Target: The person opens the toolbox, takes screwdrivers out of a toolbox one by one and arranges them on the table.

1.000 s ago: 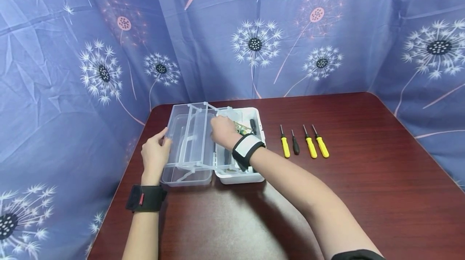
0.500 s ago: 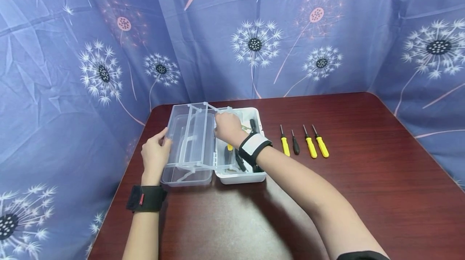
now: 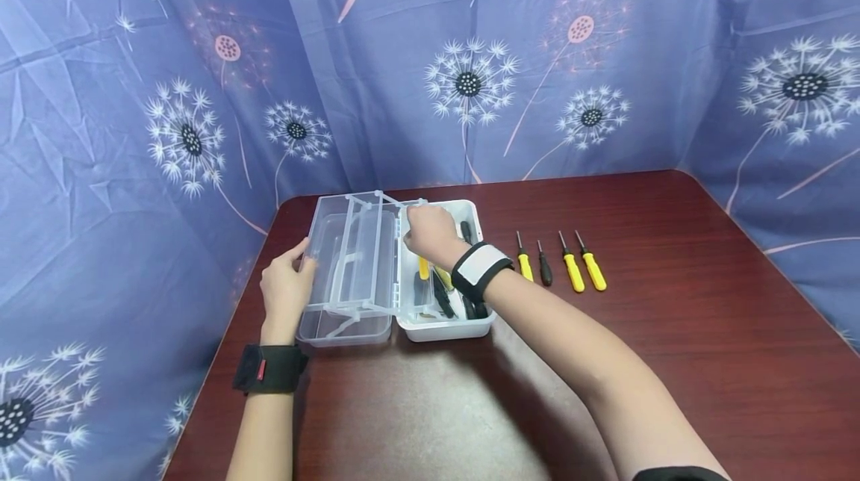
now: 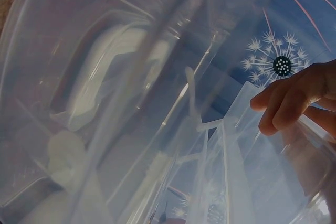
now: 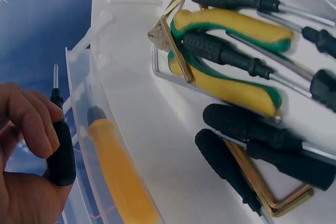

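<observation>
A white toolbox (image 3: pixel 446 328) stands open on the table, its clear lid and fold-out tray (image 3: pixel 343 242) swung to the left. My left hand (image 3: pixel 285 287) holds the clear lid's left edge, fingers (image 4: pixel 286 100) curled over the rim. Over the back of the box, my right hand (image 3: pixel 430 231) pinches a small black screwdriver (image 5: pixel 62 156) between thumb and fingers. A yellow screwdriver (image 5: pixel 118 177) lies in the clear tray beside it. Inside the box lie yellow-green pliers (image 5: pixel 231 51), black-handled drivers (image 5: pixel 247 129) and brass hex keys (image 5: pixel 273 203).
Right of the box, three yellow screwdrivers (image 3: pixel 571 270) and a small black one (image 3: pixel 544 268) lie in a row on the dark red table (image 3: pixel 672 331). Blue dandelion-print cloth (image 3: pixel 201 92) hangs round the back and both sides of the table.
My right hand has drifted a little right and back across the box, uncovering the tools below it. The left hand has stayed on the lid.
</observation>
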`<state>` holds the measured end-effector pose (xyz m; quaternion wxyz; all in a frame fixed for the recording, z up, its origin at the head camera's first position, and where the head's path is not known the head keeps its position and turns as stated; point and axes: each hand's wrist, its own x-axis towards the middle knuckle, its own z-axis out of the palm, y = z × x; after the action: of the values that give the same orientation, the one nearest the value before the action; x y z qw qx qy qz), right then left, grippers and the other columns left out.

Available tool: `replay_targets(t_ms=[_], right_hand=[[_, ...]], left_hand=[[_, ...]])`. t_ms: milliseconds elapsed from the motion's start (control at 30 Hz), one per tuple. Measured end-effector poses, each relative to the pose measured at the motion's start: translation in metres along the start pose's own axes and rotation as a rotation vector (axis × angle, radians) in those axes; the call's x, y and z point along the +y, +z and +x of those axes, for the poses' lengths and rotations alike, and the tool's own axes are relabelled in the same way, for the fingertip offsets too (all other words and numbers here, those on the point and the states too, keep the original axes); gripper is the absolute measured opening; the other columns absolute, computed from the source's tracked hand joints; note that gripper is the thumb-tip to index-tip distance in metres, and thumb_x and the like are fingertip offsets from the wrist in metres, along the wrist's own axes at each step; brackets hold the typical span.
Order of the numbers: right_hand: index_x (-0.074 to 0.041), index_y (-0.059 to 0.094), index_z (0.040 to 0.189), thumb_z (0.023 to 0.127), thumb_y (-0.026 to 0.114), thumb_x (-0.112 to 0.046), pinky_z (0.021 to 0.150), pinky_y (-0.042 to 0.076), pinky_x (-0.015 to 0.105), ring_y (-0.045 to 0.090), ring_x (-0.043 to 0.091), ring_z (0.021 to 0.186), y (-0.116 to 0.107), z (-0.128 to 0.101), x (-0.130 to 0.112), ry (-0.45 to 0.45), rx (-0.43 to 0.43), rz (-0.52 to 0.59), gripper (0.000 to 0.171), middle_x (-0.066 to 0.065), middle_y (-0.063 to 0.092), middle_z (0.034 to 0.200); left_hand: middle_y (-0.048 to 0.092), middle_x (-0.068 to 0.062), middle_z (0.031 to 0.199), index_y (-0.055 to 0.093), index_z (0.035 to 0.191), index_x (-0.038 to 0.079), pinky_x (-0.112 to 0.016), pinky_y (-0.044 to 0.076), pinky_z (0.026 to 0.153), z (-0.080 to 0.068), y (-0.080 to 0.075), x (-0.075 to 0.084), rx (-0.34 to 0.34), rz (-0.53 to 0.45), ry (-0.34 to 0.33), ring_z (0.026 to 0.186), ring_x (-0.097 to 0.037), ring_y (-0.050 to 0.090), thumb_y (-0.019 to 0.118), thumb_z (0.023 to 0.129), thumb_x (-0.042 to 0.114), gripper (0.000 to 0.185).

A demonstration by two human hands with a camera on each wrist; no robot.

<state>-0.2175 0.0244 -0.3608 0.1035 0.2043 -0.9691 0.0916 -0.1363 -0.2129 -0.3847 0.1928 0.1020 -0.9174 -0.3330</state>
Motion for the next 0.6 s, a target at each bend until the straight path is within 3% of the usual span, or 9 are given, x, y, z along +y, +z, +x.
replay_targets(t_ms=[200, 400, 600], right_hand=[[-0.008, 0.06, 0.079, 0.078, 0.062, -0.013, 0.052, 0.047, 0.035, 0.048, 0.016, 0.056, -0.005, -0.003, 0.01, 0.018, -0.002, 0.008, 0.005, 0.0, 0.048, 0.059], [-0.002, 0.065, 0.11, 0.079, 0.061, -0.012, 0.049, 0.038, 0.029, 0.046, 0.015, 0.054, -0.009, -0.006, 0.021, 0.052, -0.01, 0.013, 0.033, 0.005, 0.059, 0.064], [-0.003, 0.064, 0.106, 0.08, 0.059, -0.011, 0.051, 0.035, 0.029, 0.043, 0.015, 0.053, -0.013, -0.012, 0.035, 0.07, 0.003, 0.004, 0.027, 0.008, 0.058, 0.063]], left_hand=[[0.071, -0.017, 0.077, 0.058, 0.133, 0.019, -0.026, 0.027, 0.048, 0.0, 0.001, -0.001, 0.006, 0.01, -0.01, 0.047, -0.014, 0.039, 0.054, 0.086, 0.016, 0.047], [0.07, -0.016, 0.073, 0.059, 0.133, 0.02, -0.027, 0.028, 0.048, 0.001, 0.002, -0.004, 0.007, 0.015, -0.007, 0.045, -0.012, 0.039, 0.053, 0.086, 0.016, 0.047], [0.07, -0.016, 0.074, 0.059, 0.133, 0.019, -0.027, 0.029, 0.051, 0.001, 0.002, -0.002, 0.015, 0.022, 0.001, 0.047, -0.013, 0.04, 0.053, 0.086, 0.016, 0.047]])
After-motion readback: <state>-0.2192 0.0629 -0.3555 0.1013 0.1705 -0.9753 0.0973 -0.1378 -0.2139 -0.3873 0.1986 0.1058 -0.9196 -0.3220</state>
